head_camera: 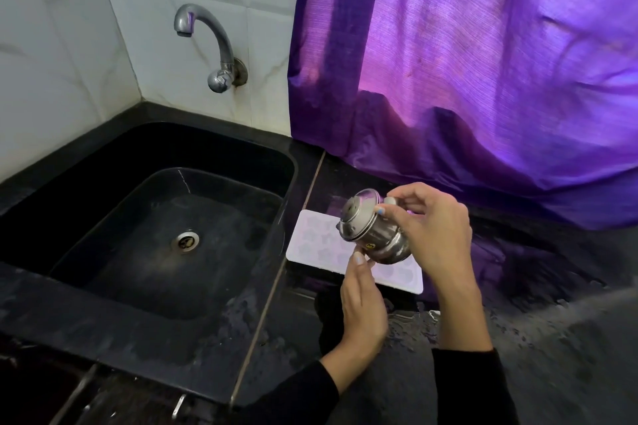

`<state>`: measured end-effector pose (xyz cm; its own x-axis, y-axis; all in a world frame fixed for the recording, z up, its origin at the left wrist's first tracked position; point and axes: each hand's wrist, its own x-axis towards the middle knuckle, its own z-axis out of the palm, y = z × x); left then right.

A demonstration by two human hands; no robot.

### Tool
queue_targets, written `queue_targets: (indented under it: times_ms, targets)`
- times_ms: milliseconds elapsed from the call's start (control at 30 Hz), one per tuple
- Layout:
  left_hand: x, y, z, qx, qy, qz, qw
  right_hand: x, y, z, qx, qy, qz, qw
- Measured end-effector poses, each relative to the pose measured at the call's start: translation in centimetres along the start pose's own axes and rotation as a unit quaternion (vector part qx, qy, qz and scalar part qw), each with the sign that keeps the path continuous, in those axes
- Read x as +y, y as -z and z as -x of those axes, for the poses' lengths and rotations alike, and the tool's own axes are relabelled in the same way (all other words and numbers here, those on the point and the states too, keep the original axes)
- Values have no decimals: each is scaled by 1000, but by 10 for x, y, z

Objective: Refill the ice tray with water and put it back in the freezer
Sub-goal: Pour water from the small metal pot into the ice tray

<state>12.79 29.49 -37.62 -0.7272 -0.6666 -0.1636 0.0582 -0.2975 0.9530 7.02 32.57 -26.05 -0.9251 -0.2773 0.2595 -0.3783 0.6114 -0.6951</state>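
A small steel pot [371, 231] is held tilted above the counter at about 4 o'clock from the middle of the view, its mouth turned toward 10 o'clock. It is gripped by the right hand [433, 231], whose fingers are curled round its upper side and rim. The left hand [362, 307] is raised from 6 o'clock, its fingers nearly straight, and one fingertip is laid against the underside of the pot; nothing is clasped by it.

Directly beneath the pot, a pale ice tray [319, 248] is laid flat on the black counter [518, 286], just beside the right edge of the sink. Part of the tray is hidden by the pot and the hands; whether water is held in its moulds cannot be told.

The black sink [103, 183] is seen at 9 o'clock, with a metal drain [186, 241] in its floor. A chrome tap [214, 45] is fixed to the white tiled wall at 11 o'clock. A purple curtain [483, 62] is hung from 12 to 3 o'clock, and its hem is gathered on the counter.
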Motion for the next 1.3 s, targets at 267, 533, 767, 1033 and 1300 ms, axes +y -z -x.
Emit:
queue_targets:
  times_ms: [267,533,767,1033,1300]
  targets:
    - [8,4,-2,20,21,47,998,-12,-11,-1,-29,24,48,998]
    - [13,7,-6,42,27,71,996,-24,-24,2,-58,61,84,993]
    - [8,8,-11,55,29,83,995,-28,-29,4,-74,84,115,987]
    - [8,10,-12,58,31,83,994,-31,-31,5,-76,85,128,985]
    - [8,10,-13,62,32,82,994,-28,-34,3,-69,95,135,984]
